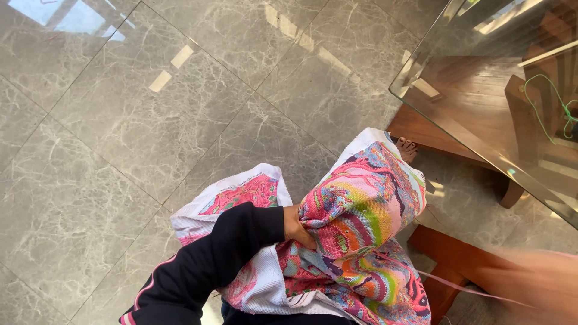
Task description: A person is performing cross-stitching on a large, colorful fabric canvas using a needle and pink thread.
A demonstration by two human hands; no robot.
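Colourful cross-stitch cloth [355, 241] bunched on your lap

Your left hand [297, 229] grips a fold of it; much is stitched, its white edges bare. Your right hand [530, 283], a blur, seems to pull pink thread [463, 289] taut; grip unclear.

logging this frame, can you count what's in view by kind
hands: 2, left hand gripping the cloth, right hand a blur
embroidered cloth: 1
pink thread: 1
green thread: 1
glass-topped table: 1
bare foot: 1
total: 7
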